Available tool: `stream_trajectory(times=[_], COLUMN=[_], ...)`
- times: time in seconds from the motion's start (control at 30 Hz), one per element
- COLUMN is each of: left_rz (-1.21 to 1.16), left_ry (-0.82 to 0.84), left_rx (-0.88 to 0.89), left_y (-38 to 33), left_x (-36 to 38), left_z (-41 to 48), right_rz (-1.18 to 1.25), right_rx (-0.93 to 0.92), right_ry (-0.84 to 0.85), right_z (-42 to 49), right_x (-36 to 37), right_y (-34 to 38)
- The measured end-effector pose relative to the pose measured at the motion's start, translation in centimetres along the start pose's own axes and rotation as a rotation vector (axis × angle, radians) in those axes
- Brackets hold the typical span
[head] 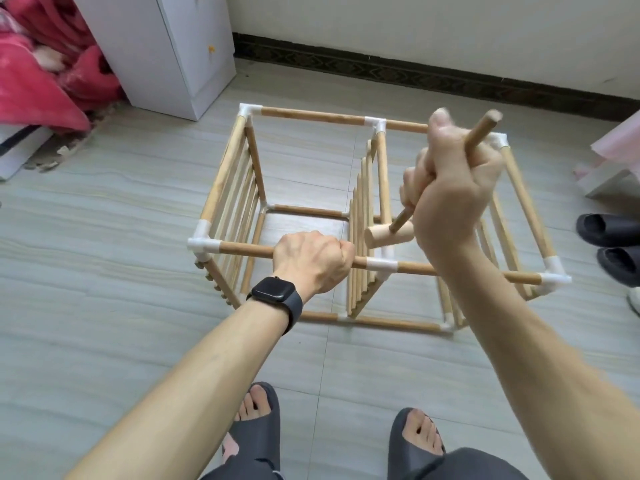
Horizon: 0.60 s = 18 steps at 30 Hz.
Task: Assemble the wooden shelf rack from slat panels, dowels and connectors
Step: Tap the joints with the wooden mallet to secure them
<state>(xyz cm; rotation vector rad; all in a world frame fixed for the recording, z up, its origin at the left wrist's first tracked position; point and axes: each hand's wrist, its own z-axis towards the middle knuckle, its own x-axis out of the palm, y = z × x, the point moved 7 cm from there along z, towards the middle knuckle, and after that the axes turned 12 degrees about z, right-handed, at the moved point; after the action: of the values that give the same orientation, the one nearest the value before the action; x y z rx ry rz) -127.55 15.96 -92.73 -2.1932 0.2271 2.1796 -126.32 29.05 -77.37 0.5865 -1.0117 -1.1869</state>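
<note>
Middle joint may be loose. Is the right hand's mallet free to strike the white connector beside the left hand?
Likely yes: the right hand holds the mallet above the connector, nothing between; left hand alongside.

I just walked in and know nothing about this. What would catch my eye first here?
The open wooden rack frame stands on the tiled floor at centre, its corners joined by white connectors. Above its middle, the right hand grips a small wooden mallet, head pointing down. The left hand, a black watch on its wrist, holds the near top dowel.
</note>
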Motion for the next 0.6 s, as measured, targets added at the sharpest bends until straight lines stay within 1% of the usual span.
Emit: stream_trajectory(times=[0.07, 0.1, 0.13, 0.2, 0.23, 0.27, 0.33, 0.43, 0.5, 0.53, 0.6], left_rz=[-0.005, -0.008, -0.009, -0.014, -0.014, -0.016, -0.030, -0.031, -0.025, -0.020, -0.014], left_ry=[0.008, 0.006, 0.007, -0.003, -0.006, 0.003, 0.019, 0.032, 0.012, 0.001, 0.005], left_rx=[0.006, 0.003, 0.005, 0.008, 0.000, -0.004, -0.001, 0.024, 0.046, 0.058, 0.070], left_y=[-0.2, -0.2, -0.2, -0.3, -0.1, -0.1, -0.2, -0.4, -0.5, -0.5, -0.6], left_x=[-0.1, -0.2, -0.2, -0.3, -0.2, -0.1, 0.1, -0.1, -0.4, -0.7, -0.9], left_z=[-0.2, -0.2, -0.2, -0.1, -0.1, -0.1, -0.2, -0.1, 0.3, 0.6, 0.9], right_rz=[-0.107, -0.082, -0.010, 0.116, 0.118, 0.052, -0.095, -0.126, -0.273, -0.433, -0.825], right_rx=[0.121, 0.132, 0.095, -0.046, -0.081, -0.060, 0.045, 0.102, 0.099, 0.107, 0.145], right_ry=[-0.027, -0.016, 0.004, 0.051, 0.047, 0.016, -0.060, -0.110, -0.084, -0.035, 0.049], right_z=[-1.4, -1.6, -1.3, -0.2, 0.0, -0.3, -1.6, -1.8, -1.6, -1.8, -3.5], right_x=[-0.1, 0.0, 0.3, -0.1, -0.2, -0.4, -1.3, -3.0, -4.4, -5.2, -7.5], right_y=[-1.6, -1.7, -1.0, 0.9, 1.1, 0.5, -1.3, -2.1, -1.4, -1.0, -0.7])
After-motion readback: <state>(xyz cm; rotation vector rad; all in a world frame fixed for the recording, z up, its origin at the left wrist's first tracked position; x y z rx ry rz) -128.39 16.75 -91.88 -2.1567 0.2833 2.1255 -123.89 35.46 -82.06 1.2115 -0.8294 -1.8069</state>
